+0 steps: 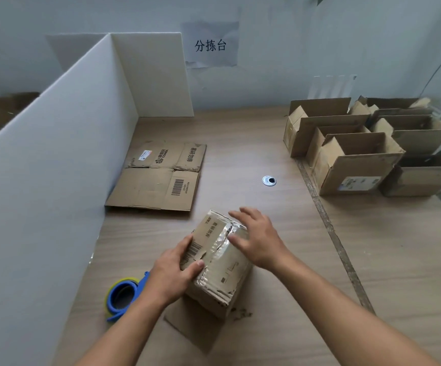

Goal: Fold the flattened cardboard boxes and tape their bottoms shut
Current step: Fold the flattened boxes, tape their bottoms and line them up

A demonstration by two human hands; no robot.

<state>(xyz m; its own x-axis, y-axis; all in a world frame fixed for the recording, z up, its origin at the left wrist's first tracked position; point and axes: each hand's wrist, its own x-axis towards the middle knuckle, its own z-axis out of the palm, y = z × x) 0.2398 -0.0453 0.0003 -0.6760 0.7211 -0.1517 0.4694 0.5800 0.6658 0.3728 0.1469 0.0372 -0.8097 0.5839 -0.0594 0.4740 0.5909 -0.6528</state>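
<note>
A folded brown cardboard box (222, 270) stands bottom-up on the wooden table (253, 154), clear tape running along its closed flaps. My left hand (172, 273) grips its left edge, thumb on top near the barcode. My right hand (256, 239) lies flat with straight fingers on the taped seam. A blue and yellow tape dispenser (121, 297) lies on the table just left of my left wrist. One flattened box (158, 175) lies further back on the left.
A white partition (55, 159) walls off the left side and back corner. Several folded open boxes (359, 154) stand grouped at the back right. A round metal cable hole (269, 180) sits mid-table. A wall sign (210, 44) hangs behind.
</note>
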